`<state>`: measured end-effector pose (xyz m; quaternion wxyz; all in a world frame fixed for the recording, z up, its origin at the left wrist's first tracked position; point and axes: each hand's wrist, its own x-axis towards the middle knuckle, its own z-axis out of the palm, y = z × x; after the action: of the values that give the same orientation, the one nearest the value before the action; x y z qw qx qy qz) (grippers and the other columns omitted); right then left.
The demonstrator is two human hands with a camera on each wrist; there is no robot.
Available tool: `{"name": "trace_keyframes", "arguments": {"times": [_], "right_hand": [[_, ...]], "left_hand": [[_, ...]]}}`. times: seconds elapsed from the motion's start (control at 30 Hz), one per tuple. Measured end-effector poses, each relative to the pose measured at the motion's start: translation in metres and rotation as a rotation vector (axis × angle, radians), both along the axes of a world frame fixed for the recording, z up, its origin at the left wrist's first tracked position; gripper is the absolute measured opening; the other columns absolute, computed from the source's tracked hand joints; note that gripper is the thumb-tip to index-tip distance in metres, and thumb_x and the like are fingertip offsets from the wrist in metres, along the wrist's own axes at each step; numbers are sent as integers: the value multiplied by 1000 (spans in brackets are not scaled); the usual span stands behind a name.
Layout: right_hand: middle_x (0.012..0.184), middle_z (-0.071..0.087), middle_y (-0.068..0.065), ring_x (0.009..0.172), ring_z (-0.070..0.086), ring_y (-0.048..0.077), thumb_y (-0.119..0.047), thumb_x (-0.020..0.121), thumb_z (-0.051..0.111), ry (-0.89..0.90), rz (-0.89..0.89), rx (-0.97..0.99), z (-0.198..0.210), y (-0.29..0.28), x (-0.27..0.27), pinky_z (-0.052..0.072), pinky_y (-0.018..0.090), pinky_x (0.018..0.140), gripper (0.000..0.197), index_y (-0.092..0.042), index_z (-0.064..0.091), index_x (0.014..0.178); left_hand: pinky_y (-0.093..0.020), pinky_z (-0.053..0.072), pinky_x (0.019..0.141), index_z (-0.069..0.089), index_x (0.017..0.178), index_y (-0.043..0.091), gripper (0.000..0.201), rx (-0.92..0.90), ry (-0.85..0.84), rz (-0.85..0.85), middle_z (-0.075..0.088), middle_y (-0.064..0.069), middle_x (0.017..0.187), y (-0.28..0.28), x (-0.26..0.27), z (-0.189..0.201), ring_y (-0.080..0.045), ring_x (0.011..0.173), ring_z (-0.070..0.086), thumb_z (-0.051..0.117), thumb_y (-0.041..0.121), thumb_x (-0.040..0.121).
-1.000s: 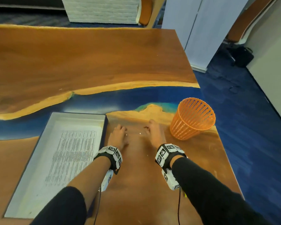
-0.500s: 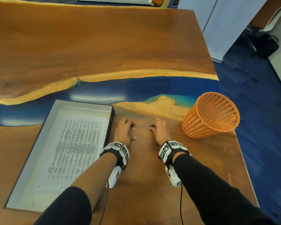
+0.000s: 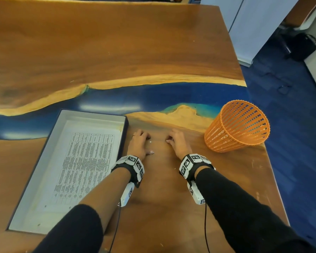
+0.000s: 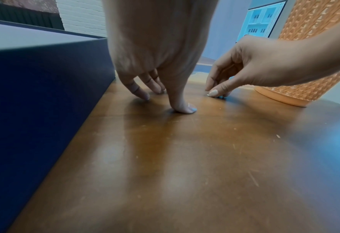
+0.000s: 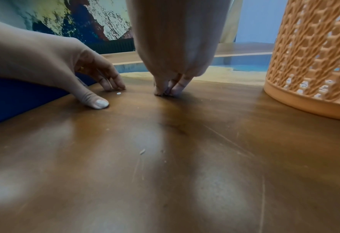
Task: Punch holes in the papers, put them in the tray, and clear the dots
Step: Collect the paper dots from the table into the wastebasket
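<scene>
While hands idle — papers (image 3: 84, 161) flat in tray (image 3: 44, 157)

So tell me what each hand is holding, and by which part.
Left hand holds nothing; its fingertips rest on the table beside a loose dot. Right hand pinches at the tabletop; any dot there is hidden.

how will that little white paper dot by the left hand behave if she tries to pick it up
The paper dot lies flat on the glossy table, so it will probably slide rather than lift. It looks tiny and light, so it may scatter easily. The left hand will likely need a fingertip press.
</scene>
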<state>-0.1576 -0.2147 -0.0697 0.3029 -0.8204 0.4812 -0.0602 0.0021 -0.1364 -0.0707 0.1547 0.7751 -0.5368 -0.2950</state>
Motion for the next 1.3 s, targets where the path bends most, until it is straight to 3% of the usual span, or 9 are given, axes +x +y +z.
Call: {"name": "trace_keyframes", "arguments": {"times": [0.37, 0.5, 0.67, 0.77, 1.03, 1.3], "right_hand": [[98, 54, 15, 86, 54, 29, -4, 89, 54, 64, -35, 32, -2, 1, 5, 34, 31, 67, 11, 3, 60, 83], [89, 49, 11, 85, 53, 32, -4, 89, 49, 32, -110, 145, -5, 1, 5, 29, 29, 61, 7, 1, 54, 87], [111, 48, 19, 97, 51, 34, -8, 94, 46, 81, -35, 123, -4, 3, 4, 38, 39, 83, 15, 3, 55, 96], [113, 48, 21, 99, 52, 36, -9, 95, 44, 78, -21, 97, -5, 3, 3, 39, 41, 86, 17, 4, 55, 99], [112, 50, 20, 98, 52, 34, -12, 96, 44, 46, -44, 42, -8, 8, 0, 41, 42, 88, 18, 1, 54, 103], [112, 50, 19, 99, 52, 34, -12, 96, 43, 23, -63, 31, -7, 9, -1, 42, 42, 89, 18, 1, 54, 103]], "left_hand": [[-42, 45, 96, 59, 113, 11, 58, 6, 15, -8, 48, -4, 116, 0, 3, -1, -23, 115, 46, 87, 20, 63], [-42, 48, 92, 63, 110, 9, 41, -44, 6, -3, 51, -5, 111, 0, 4, -4, -23, 111, 50, 79, 17, 74], [-41, 50, 84, 67, 100, 7, 15, -108, -28, 6, 55, -5, 103, -3, 3, -6, -23, 101, 55, 65, 14, 87], [-39, 50, 80, 67, 95, 8, 10, -99, -47, 12, 55, -4, 100, -6, 3, -6, -24, 97, 56, 65, 14, 87], [-36, 47, 79, 68, 92, 6, 10, -29, -142, -46, 56, -7, 105, -14, 1, 1, -28, 97, 57, 63, 15, 90], [-40, 46, 83, 63, 102, 0, 20, 20, -311, -227, 53, -14, 113, -18, -3, 2, -31, 109, 52, 48, 13, 97]]}}
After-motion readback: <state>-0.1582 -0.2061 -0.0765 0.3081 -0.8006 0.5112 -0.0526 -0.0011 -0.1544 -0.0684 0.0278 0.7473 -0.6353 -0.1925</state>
